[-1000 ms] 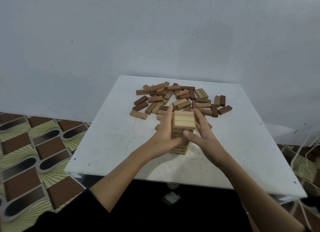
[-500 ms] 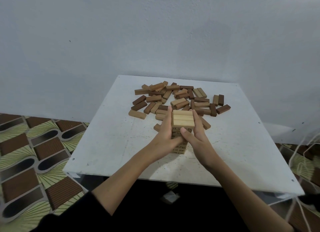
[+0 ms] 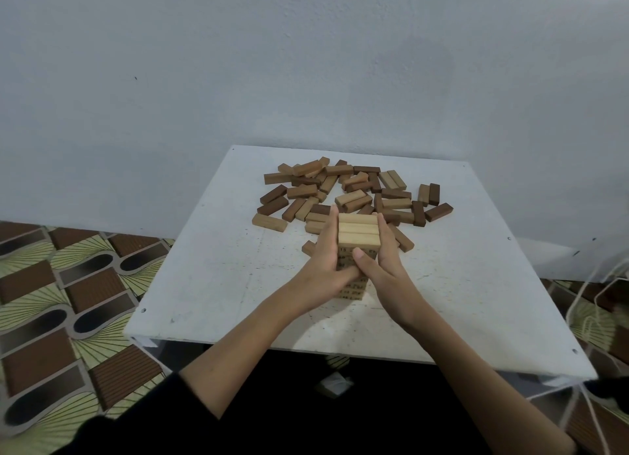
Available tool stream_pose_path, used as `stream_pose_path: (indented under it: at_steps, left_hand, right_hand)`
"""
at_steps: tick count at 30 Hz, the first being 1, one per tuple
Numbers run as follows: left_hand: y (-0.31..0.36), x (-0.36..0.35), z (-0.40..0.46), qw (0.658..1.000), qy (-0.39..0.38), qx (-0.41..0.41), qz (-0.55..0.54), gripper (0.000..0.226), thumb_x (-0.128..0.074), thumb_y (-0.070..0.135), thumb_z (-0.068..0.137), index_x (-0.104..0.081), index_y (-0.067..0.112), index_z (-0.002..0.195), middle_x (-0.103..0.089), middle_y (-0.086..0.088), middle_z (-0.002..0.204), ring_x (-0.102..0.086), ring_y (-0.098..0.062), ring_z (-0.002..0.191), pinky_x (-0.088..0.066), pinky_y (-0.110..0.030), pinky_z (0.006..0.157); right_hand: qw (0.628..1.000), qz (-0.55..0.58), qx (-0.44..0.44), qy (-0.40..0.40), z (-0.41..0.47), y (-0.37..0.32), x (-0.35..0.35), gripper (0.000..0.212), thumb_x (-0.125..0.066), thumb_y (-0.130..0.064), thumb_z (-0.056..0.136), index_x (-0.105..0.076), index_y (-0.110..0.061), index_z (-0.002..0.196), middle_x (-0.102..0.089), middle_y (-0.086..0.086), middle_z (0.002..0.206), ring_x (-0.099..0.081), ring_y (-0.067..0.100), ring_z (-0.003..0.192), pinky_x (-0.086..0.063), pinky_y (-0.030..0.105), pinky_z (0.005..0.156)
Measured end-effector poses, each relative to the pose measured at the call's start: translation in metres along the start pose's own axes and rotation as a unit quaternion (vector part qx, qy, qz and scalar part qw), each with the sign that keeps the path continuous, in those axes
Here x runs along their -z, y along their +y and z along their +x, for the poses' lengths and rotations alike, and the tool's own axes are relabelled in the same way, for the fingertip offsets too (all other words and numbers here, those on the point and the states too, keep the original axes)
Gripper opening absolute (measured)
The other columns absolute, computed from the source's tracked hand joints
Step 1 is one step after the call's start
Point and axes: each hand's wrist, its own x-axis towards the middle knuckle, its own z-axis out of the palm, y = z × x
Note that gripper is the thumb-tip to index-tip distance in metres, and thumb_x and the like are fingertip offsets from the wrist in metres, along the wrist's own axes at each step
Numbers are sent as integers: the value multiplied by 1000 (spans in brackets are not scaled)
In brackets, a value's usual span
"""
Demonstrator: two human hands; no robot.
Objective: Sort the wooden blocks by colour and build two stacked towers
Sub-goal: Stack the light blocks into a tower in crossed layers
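Head view: no containers; white table [image 3: 211, 277] carrying a light-wood tower [image 3: 358, 250] near centre, three pale blocks side by side on top, printed marks on its near face. Loose pile of blocks [image 3: 347, 192] just beyond the tower, light and dark brown mixed, spread toward the far edge; one pale block [image 3: 269, 223] lying apart at the pile's left. Left hand [image 3: 325, 260] pressed flat against the tower's left side, fingers straight and pointing away, thumb across the near face. Right hand [image 3: 386, 267] flat against the right side, fingers straight, thumb tip on the near face just under the top layer. Both palms squeezing the tower between them, forearms converging from the near edge. Patterned floor [image 3: 61, 301] at left.
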Motion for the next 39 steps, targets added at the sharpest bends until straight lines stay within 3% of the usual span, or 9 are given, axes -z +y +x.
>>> stream_pose_path:
  at_steps: [6, 11, 15, 19, 22, 25, 28, 33, 39]
  left_hand:
    - [1, 3, -1, 1000, 0, 1, 7, 91, -55, 14, 94, 15, 29, 150, -8, 10, 154, -23, -5, 135, -29, -18, 100]
    - [1, 2, 0, 1000, -5, 1, 19, 90, -53, 13, 95, 16, 30, 149, -5, 9, 156, -22, -2, 131, -27, -19, 101]
    - [-2, 1, 1, 1000, -4, 0, 12, 90, -53, 12, 95, 17, 30, 149, -8, 7, 156, -23, -5, 135, -27, -20, 103]
    - [-4, 6, 1, 1000, -11, -5, 3, 96, -60, 20, 91, 16, 30, 149, -10, 9, 156, -32, 0, 130, -35, -7, 94]
    - [-5, 20, 2, 999, 6, -29, 12, 106, -73, 35, 79, 5, 28, 151, -15, 11, 156, -28, -1, 136, -32, -4, 95]
    - [-4, 34, 7, 998, 11, -56, 16, 97, -75, 21, 79, -10, 25, 151, -34, 9, 148, -40, 0, 130, -39, -5, 89]
    - [-1, 40, 12, 997, 17, -69, 23, 93, -76, 9, 77, -19, 25, 148, -45, 6, 136, -49, 4, 118, -44, -9, 86]
    - [-7, 39, 19, 997, 21, -67, 27, 96, -79, 7, 73, -23, 23, 149, -49, 2, 130, -50, -9, 120, -43, -15, 95]
    - [-10, 39, 23, 997, 24, -74, 20, 95, -79, 6, 73, -24, 26, 147, -50, -1, 125, -52, -10, 116, -44, -16, 95]
  right_hand:
    - [1000, -12, -3, -7, -2, -2, 3, 72, -47, -23, 97, 2, -24, 149, -11, -19, 145, -13, -5, 132, -17, 21, 108]
    - [1000, -27, 6, -7, -1, -3, 2, 83, -48, -42, 85, 1, -25, 150, -12, -20, 145, -13, -5, 133, -15, 23, 109]
    - [1000, -24, 5, -8, -1, -2, 2, 86, -46, -44, 80, 0, -26, 150, -13, -14, 152, -14, 1, 137, -17, 30, 114]
    - [999, -21, 7, -24, -4, -4, 7, 85, -55, -44, 87, -1, -26, 149, -10, -12, 155, -17, -2, 136, -20, 28, 113]
    - [999, -30, 16, -36, -4, -9, 24, 93, -65, -41, 75, -9, -29, 149, -22, -13, 152, -27, 1, 135, -28, 28, 110]
    - [996, -72, 40, -40, 2, -15, 41, 92, -74, -26, 74, -19, -27, 147, -38, -11, 144, -36, 9, 133, -30, 30, 112]
    - [993, -89, 69, -46, 9, -19, 47, 84, -76, -12, 75, -27, -27, 142, -47, -7, 134, -42, 2, 127, -30, 32, 113]
    - [988, -114, 89, -63, 14, -23, 45, 77, -77, -24, 73, -30, -38, 133, -52, -11, 125, -44, -5, 120, -31, 24, 109]
    - [986, -124, 90, -71, 18, -21, 45, 84, -73, -30, 72, -29, -23, 143, -53, -9, 122, -43, -9, 118, -28, 8, 101]
